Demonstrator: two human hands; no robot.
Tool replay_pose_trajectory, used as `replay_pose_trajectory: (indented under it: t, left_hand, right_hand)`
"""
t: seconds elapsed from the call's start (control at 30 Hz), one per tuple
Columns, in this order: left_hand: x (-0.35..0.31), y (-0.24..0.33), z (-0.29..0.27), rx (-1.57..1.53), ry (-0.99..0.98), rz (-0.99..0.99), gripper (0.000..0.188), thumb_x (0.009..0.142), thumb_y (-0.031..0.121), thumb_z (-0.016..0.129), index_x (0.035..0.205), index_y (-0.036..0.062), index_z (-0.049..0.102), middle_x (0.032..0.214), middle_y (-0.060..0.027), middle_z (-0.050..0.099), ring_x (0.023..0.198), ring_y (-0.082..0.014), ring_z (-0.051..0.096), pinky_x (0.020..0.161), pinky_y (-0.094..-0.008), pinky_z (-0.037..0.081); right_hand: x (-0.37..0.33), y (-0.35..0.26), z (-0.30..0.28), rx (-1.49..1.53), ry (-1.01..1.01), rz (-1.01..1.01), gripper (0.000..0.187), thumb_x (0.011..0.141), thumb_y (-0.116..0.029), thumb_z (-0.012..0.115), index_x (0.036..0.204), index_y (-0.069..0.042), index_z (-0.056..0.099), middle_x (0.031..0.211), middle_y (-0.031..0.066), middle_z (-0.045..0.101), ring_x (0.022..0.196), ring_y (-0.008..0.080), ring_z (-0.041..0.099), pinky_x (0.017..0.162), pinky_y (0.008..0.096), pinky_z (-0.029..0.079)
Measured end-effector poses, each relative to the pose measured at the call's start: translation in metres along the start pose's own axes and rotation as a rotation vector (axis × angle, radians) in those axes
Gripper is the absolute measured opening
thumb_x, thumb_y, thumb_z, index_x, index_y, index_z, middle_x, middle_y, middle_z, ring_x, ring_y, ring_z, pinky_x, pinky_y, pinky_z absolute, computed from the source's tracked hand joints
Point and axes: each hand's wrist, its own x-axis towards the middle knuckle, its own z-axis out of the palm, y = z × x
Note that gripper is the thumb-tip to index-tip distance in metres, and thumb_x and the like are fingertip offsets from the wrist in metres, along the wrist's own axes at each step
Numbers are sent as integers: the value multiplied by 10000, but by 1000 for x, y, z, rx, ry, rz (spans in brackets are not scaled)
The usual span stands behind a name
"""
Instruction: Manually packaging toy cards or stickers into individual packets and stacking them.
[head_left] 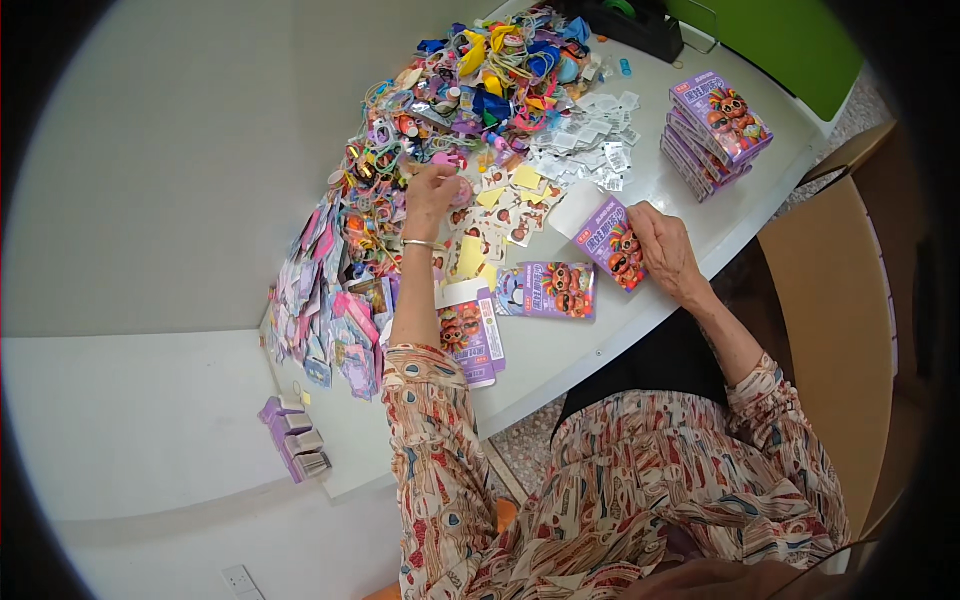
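Observation:
In my right hand [664,250] is a small purple cardboard box [606,236], tilted, its white top flap raised. Its front shows cartoon characters. At the edge of a heap of small colourful trinkets [480,80] is my left hand [432,194]. Its fingers are bent, with a pink round piece [461,191] beside them; whatever they pinch is too small to make out. Character stickers [520,222] and yellow paper pieces [471,257] lie between my hands. Another purple box [546,290] lies flat near me, and an opened one [468,335] is partly covered by my left forearm.
Stacked purple boxes [712,135] stand at the right, beyond white sachets [590,138]. Pastel packets [325,290] fill the left side. A black tape dispenser [635,28] sits at the back. A purple holder [293,440] is by the left table edge, a large carton [830,330] at my right.

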Motion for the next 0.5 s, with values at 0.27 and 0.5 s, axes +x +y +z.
replay_pose_trajectory:
  t: [0.27,0.5]
  left_hand:
    - [16,0,8,691,-274,252,224,727,113,687,913,-7,652,672,-61,648,583,-122,624,556,-249,489]
    - [20,-13,11,768,-205,492,173,706,67,672,846,-13,610,681,-76,641,562,-131,612,515,-275,490]
  right_hand:
    - [1,-3,0,-32,-61,63,264,999,-207,427,1007,4,585,770,158,565,670,311,588,612,342,452]
    - [1,-2,2,-18,2,0,337,1015,-274,410,955,16,572,663,128,567,582,218,513,596,330,432]
